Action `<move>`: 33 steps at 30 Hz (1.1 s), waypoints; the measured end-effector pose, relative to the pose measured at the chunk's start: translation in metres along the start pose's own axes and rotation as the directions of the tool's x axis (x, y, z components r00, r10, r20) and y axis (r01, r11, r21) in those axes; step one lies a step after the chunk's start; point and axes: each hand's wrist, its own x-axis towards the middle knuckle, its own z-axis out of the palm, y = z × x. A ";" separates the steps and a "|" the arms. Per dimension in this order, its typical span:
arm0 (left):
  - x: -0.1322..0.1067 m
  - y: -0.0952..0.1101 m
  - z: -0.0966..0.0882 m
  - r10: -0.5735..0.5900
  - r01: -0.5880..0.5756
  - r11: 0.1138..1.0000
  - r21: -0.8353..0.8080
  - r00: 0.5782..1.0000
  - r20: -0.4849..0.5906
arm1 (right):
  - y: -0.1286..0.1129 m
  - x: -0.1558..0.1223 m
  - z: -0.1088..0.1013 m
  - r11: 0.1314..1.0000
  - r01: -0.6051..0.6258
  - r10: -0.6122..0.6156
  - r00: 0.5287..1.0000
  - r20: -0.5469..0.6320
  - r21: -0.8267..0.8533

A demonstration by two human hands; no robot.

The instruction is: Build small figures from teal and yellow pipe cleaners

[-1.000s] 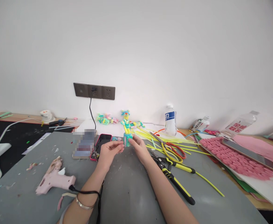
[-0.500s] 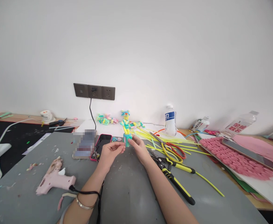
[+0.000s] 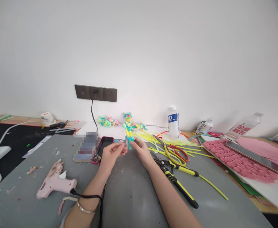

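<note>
Barely shifted from a second ago: left hand [image 3: 112, 154] drawn a touch closer to the teal-and-yellow figure [image 3: 129, 136], fingertips now touching its base where before a small gap showed. Right hand [image 3: 142, 150] unmoved, fingers clamped on the right side of the same teal base, thumb and forefinger pinched against it. Left fingers curled together, tips pressed to the base from the left; held between both hands. Figure upright, lifted just above the grey counter [image 3: 134, 193] near its far middle, yellow strands rising to a small teal head.

Pink glue gun [image 3: 54, 181] lying on its side at the near left, black cord trailing under the left wrist with its bracelet [image 3: 84, 207]. Phone in a pink case [image 3: 104, 147] flat just left of the hands. Yellow-handled pliers [image 3: 177, 177] and scissors [image 3: 171, 152] on the right, close beside the right forearm, among loose yellow strips [image 3: 184, 144]. White bottle [image 3: 173, 124] standing by the wall. Pink pieces on a board [image 3: 241, 163] further right. Wall socket [image 3: 95, 93] behind, cable plugged in.
</note>
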 end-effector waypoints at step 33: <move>0.004 -0.010 -0.006 0.078 -0.078 0.997 0.027 0.997 -0.010 | 0.004 -0.004 -0.002 0.561 0.308 -0.552 0.831 -0.070 -0.768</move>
